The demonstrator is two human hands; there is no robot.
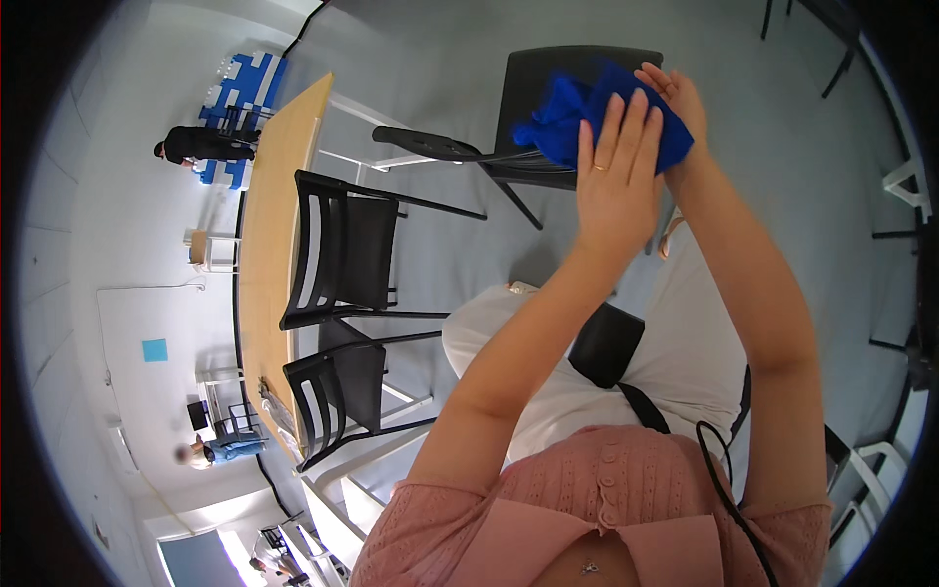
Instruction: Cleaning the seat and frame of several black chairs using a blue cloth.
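A crumpled blue cloth [565, 121] is between my two hands, over the seat of a black chair [532, 81]. My left hand [620, 172], with a ring on one finger, lies flat on top of the cloth with its fingers extended. My right hand [686, 110] is at the cloth's right side, partly behind it, fingers slightly curled; its palm is mostly hidden. One end of the cloth hangs loose to the left and is blurred. Whether the cloth touches the seat cannot be told.
Black chairs [367, 249] stand along a long wooden table [271, 220] at left, with a clear plastic bag [275, 411] on it. A black pouch [607, 345] lies by my lap. Several people are farther off, one in black [205, 144]. White-framed furniture [906, 183] stands at the right edge.
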